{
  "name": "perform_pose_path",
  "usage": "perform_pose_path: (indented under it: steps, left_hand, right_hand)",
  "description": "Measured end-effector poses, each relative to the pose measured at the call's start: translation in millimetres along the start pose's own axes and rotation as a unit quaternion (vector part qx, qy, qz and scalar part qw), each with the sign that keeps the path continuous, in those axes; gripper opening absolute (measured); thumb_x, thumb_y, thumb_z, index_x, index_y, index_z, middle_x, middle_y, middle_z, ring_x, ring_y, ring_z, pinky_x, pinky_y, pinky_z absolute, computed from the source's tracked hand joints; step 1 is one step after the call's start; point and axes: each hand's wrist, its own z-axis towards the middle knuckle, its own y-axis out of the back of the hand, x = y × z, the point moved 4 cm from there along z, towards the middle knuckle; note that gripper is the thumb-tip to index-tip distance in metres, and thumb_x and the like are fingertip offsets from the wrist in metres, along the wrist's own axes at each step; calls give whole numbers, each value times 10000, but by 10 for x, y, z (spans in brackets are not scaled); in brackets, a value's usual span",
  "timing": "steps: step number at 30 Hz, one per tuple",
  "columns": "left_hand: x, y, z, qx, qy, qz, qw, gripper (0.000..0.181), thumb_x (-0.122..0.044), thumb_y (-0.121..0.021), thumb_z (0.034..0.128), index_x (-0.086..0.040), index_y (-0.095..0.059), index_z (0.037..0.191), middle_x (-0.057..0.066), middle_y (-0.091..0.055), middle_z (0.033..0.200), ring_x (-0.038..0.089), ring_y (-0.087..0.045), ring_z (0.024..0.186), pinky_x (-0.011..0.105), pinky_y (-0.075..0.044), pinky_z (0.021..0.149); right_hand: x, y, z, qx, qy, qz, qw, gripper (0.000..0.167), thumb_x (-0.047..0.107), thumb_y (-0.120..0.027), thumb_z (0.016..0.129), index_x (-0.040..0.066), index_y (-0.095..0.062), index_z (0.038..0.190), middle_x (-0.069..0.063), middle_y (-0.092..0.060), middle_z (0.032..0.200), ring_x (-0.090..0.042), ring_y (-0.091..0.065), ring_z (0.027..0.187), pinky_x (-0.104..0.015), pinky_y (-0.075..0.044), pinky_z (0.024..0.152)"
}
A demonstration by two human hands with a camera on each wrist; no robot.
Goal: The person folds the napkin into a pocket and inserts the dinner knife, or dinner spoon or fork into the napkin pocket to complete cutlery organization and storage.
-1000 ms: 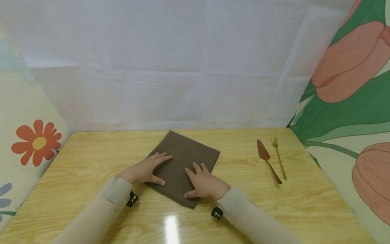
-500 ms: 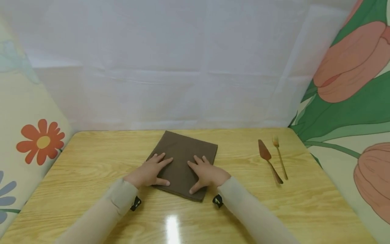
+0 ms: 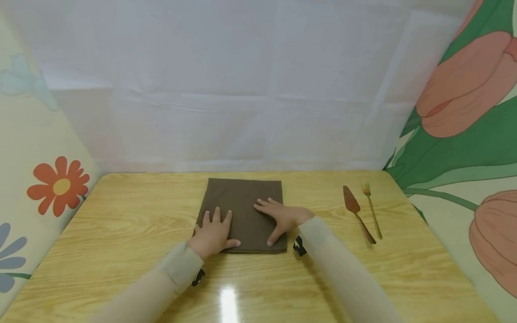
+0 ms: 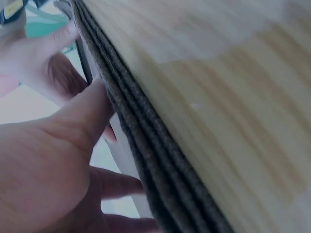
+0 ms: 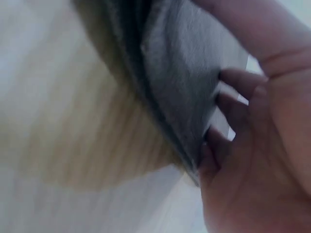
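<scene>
A folded brown cloth (image 3: 242, 211) lies flat on the wooden table in the head view, its sides roughly square to the table's far edge. My left hand (image 3: 212, 235) rests on its near left part with fingers spread. On the right side of the cloth my right hand (image 3: 284, 217) also rests with fingers spread and thumb toward the near edge. Several stacked layers of the cloth (image 4: 141, 136) show along its edge in the left wrist view. The right wrist view has the right hand (image 5: 267, 121) with its fingertips against the cloth (image 5: 180, 73).
A copper-coloured cake server (image 3: 351, 202) and a gold fork (image 3: 371, 211) lie side by side on the right of the wooden table (image 3: 133, 215). A white sheet (image 3: 194, 89) hangs behind the table. Flower-patterned panels (image 3: 464, 157) stand at both sides.
The cloth has turned anticlockwise on the table, from a slanted position to nearly square. My left hand has moved right and nearer, while the right hand has shifted right and farther away.
</scene>
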Motion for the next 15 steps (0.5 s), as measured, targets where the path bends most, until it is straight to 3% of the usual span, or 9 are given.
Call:
perform_pose_path:
  steps: [4, 9, 12, 15]
  left_hand:
    - [-74, -8, -7, -22, 221, 30, 9997, 864, -476, -695, 938, 48, -360, 1538, 422, -248, 1539, 671, -232, 1375, 787, -373, 964]
    - [-61, -24, -7, -61, 217, 156, 9996, 866, -500, -690, 935, 39, -374, 1536, 408, -273, 1538, 664, -259, 1369, 770, -407, 945]
    - [-25, -35, -2, -42, 109, 168, 9998, 858, -501, -689, 938, 31, -378, 1536, 398, -278, 1542, 665, -267, 1363, 763, -418, 942]
    - [13, -34, -11, 13, -1, 95, 10000, 836, -480, -692, 945, 22, -381, 1538, 392, -273, 1549, 665, -271, 1359, 751, -416, 959]
  right_hand:
    - [-60, 40, 22, 188, 58, -106, 9998, 1107, 362, -849, 840, 181, -113, 1647, -9, 0, 1708, -284, 76, 1555, -521, -98, 1245]
    - [-83, 45, 45, 189, 85, -75, 9998, 1109, 371, -854, 833, 188, -122, 1646, -4, -8, 1708, -280, 70, 1557, -526, -100, 1244]
    - [-115, 30, 31, -85, 133, 185, 9997, 1047, 347, -851, 841, 176, -193, 1637, -14, -56, 1706, -279, 35, 1560, -522, -111, 1243]
    - [-160, 28, -16, -618, 191, 664, 9957, 854, 293, -811, 889, 132, -348, 1589, -61, -191, 1683, -301, -106, 1554, -521, -189, 1230]
